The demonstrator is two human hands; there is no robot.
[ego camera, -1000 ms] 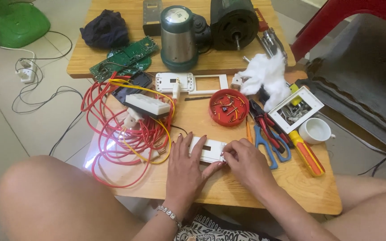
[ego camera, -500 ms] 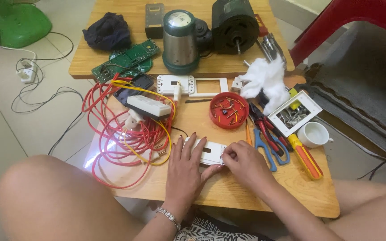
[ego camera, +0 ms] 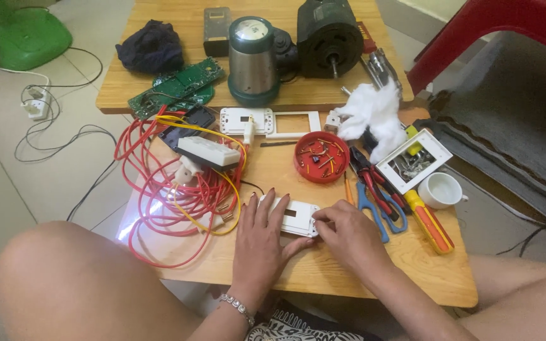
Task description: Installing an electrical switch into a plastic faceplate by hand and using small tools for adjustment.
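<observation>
A white switch faceplate (ego camera: 295, 217) with a rectangular cutout lies flat on the near wooden table (ego camera: 412, 265). My left hand (ego camera: 258, 243) presses down on its left end with fingers spread over the plate. My right hand (ego camera: 344, 233) pinches the plate's right edge with thumb and fingertips. A tangle of red and yellow wire (ego camera: 172, 189) lies just left of my left hand, with a white switch box (ego camera: 208, 152) on top of it.
A red lid of small parts (ego camera: 321, 156), pliers (ego camera: 374, 186), blue-handled cutters (ego camera: 374, 211), an orange screwdriver (ego camera: 430, 221), a white cup (ego camera: 440, 189) and a white tray (ego camera: 412, 161) sit to the right. Behind stand a steel kettle (ego camera: 252, 60), a black motor (ego camera: 330, 38), a green circuit board (ego camera: 175, 85).
Both hands stay on the faceplate with only slight finger shifts. The view has tilted a little; nothing on the table has moved.
</observation>
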